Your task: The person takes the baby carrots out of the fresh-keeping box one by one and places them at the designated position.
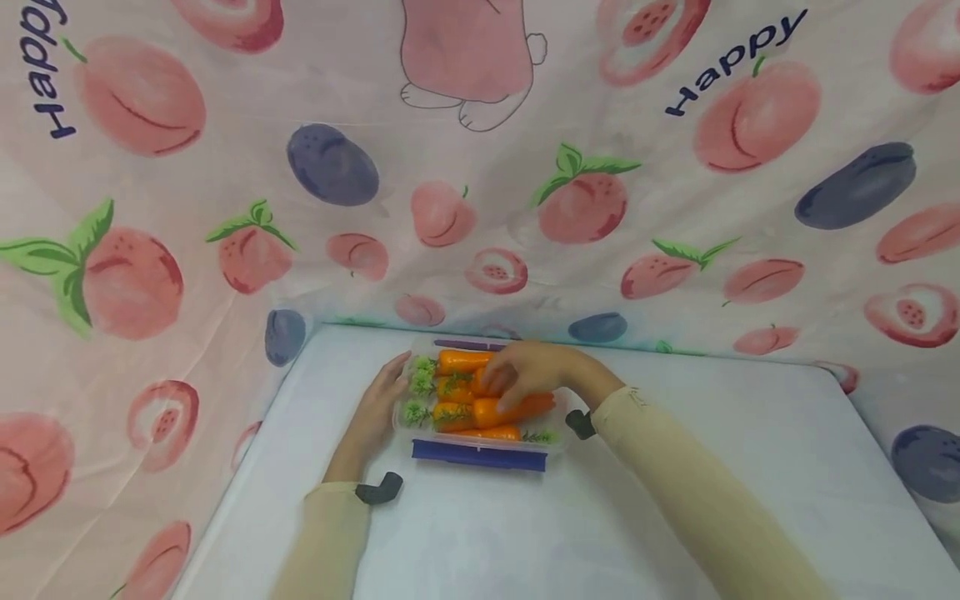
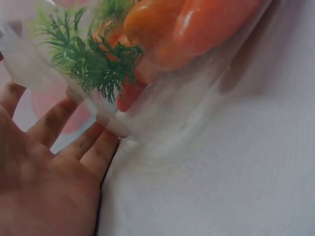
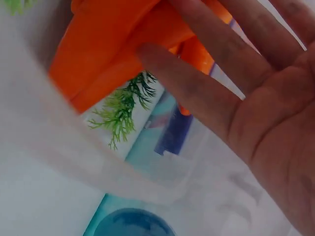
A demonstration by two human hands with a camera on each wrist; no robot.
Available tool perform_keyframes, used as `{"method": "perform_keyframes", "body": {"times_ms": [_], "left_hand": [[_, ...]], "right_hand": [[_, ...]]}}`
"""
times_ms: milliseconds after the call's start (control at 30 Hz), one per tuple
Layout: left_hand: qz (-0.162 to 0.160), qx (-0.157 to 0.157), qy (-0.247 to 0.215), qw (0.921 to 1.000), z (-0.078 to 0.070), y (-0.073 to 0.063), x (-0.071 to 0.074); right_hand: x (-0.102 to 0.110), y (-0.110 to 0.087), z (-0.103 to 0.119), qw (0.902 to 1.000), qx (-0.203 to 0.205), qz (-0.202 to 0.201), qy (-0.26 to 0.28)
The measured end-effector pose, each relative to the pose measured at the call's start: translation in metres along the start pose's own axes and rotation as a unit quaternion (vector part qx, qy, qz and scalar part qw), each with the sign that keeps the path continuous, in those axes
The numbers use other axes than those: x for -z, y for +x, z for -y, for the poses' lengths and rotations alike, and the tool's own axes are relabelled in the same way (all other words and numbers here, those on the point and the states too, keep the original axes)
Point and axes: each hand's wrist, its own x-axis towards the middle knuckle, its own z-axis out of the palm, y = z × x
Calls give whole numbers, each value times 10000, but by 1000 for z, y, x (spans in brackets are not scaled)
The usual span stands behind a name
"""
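A fruit-printed cloth (image 1: 450,150) is hanging behind and along the left of the white desk (image 1: 465,533). Toward the desk's far edge, a clear plastic box (image 2: 172,105) is standing uncovered. Its blue clip flaps (image 1: 480,455) are lying outward at front and back, presumably leaving the top free for access. The left hand (image 1: 375,408) is resting against the box's left wall, its fingers spread and their tips touching the plastic; this contact is probably steadying the box against sliding. The right hand (image 1: 538,367) is working over the box's right half, its fingers spread and slightly bent, one tip touching an orange carrot (image 3: 123,64); from where I am standing, I cannot tell whether they are pinching it. The other carrots (image 1: 462,361) are lying inside, roughly crosswise. Their feathery green tufts (image 1: 416,412) are mostly pointing left, while the nearest carrot's tuft (image 1: 540,436) is pointing right, an opposed arrangement that is perhaps letting thick and thin ends share the space.
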Motion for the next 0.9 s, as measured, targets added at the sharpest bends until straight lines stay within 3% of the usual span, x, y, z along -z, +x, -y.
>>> {"method": "perform_keyframes", "body": {"times_ms": [100,300,600,900], "left_hand": [[-29,-44,222,9997,-2,-2,0],[9,-28,187,9998,2,-1,1],[47,-86,68,9999,1,0,0],[-4,-76,337,9994,0,-3,1]], "right_hand": [[-4,9,-1,9996,-144,252,-53],[-10,19,2,9962,-585,647,-53],[-7,25,7,9901,-1163,781,-53],[-10,29,15,9878,-1129,1010,-373]]}}
